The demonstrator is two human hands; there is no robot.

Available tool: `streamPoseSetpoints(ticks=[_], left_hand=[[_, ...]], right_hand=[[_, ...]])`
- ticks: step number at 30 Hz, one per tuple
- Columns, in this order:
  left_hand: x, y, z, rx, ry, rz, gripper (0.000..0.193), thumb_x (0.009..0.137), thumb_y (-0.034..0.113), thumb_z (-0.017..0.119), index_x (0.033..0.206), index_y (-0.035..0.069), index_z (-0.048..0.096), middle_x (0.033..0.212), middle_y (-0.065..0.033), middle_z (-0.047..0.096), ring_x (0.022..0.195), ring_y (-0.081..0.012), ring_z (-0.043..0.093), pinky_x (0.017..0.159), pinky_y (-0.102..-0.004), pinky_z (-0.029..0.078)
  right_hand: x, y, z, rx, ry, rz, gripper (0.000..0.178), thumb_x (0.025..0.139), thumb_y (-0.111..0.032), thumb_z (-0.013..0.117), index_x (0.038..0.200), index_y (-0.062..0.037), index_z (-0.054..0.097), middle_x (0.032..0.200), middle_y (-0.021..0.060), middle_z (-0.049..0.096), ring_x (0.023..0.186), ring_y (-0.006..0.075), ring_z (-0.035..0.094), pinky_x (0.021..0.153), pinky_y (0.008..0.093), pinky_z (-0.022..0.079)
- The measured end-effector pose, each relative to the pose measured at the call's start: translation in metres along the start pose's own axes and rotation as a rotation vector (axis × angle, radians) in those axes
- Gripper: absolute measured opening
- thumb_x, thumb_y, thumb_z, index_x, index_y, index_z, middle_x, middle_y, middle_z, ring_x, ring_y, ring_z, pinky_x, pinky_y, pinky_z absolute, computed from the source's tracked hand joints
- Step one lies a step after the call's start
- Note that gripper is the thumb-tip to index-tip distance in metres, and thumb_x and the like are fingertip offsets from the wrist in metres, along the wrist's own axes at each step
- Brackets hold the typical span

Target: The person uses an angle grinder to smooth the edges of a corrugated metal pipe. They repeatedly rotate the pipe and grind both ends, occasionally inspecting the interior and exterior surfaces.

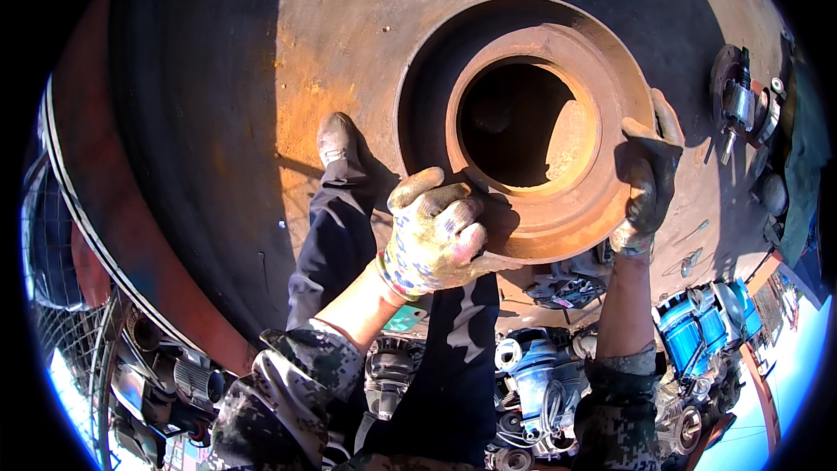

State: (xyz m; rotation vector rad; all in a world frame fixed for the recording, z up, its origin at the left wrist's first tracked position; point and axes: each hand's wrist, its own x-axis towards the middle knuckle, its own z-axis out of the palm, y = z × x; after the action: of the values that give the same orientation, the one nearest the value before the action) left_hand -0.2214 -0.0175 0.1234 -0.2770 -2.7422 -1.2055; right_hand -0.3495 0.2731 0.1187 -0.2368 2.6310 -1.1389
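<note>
A thick, rusty metal ring [545,228] with a stepped rim and a wide round hole is between my two hands. My left hand [438,231], in a stained patterned work glove, is closed at the ring's near left edge, its fingers curled. Round the right edge of the ring grips my right hand [647,179], gloved too and partly in shadow. Behind the ring shows the curved wall of a wider rusty cylinder [420,65]. Whether the ring rests on this cylinder or is joined to it I cannot tell. Part of the ring's underside is hidden.
My shoe [336,138] stands left of the ring on a rust-stained surface [349,52]. Several blue motors [693,331] and other machine parts lie along the near side. A shaft with a disc [737,100] lies at the right. A large curved rusty wall [131,209] rises at the left.
</note>
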Motion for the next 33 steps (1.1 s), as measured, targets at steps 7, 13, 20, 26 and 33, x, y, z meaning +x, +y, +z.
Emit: streamPoseSetpoints(ticks=[7,13,20,26,33], left_hand=[[0.008,0.002,0.001,0.003,-0.059,0.095,0.037,0.055,0.036,0.082,0.075,0.012,0.061,0.089,-0.0051,0.067,0.092,-0.0273,0.068,0.087,-0.0486,0.052],[0.031,0.016,0.006,0.001,-0.109,0.176,0.037,0.052,0.035,0.081,0.075,0.011,0.064,0.088,-0.0035,0.066,0.091,-0.0275,0.067,0.095,-0.0504,0.050],[0.046,0.033,0.009,0.117,-0.246,0.275,0.039,0.044,0.029,0.080,0.077,0.011,0.070,0.094,-0.0023,0.067,0.095,-0.0293,0.064,0.107,-0.0570,0.043],[0.080,0.058,0.028,0.134,-0.367,0.361,0.039,0.051,0.034,0.083,0.081,0.012,0.074,0.100,-0.0026,0.071,0.105,-0.0297,0.065,0.112,-0.0574,0.038],[0.090,0.102,0.050,0.088,-0.224,0.291,0.032,0.090,0.023,0.078,0.117,0.007,0.072,0.138,-0.0189,0.062,0.130,-0.0401,0.054,0.117,-0.0539,0.032]], right_hand=[[-0.033,0.036,0.015,-0.019,0.164,-0.086,0.042,0.108,-0.041,0.053,0.130,-0.0063,0.062,0.139,0.0154,0.062,0.124,0.0261,0.063,0.108,0.0423,0.052],[-0.053,0.057,0.016,0.025,0.278,-0.100,0.038,0.107,-0.034,0.053,0.132,-0.0059,0.061,0.132,0.0150,0.067,0.121,0.0263,0.064,0.108,0.0431,0.051],[-0.059,0.035,0.024,0.553,0.440,0.218,0.038,0.094,-0.011,0.050,0.123,0.0001,0.072,0.128,0.0085,0.070,0.125,0.0200,0.058,0.113,0.0337,0.039],[-0.078,0.064,0.010,0.654,0.494,0.263,0.043,0.098,-0.015,0.051,0.136,-0.0019,0.067,0.140,0.0100,0.064,0.138,0.0226,0.052,0.120,0.0357,0.033],[-0.133,0.065,0.029,0.851,0.716,0.321,0.038,0.099,-0.006,0.053,0.134,-0.0015,0.067,0.140,0.0086,0.066,0.131,0.0181,0.057,0.115,0.0326,0.039]])
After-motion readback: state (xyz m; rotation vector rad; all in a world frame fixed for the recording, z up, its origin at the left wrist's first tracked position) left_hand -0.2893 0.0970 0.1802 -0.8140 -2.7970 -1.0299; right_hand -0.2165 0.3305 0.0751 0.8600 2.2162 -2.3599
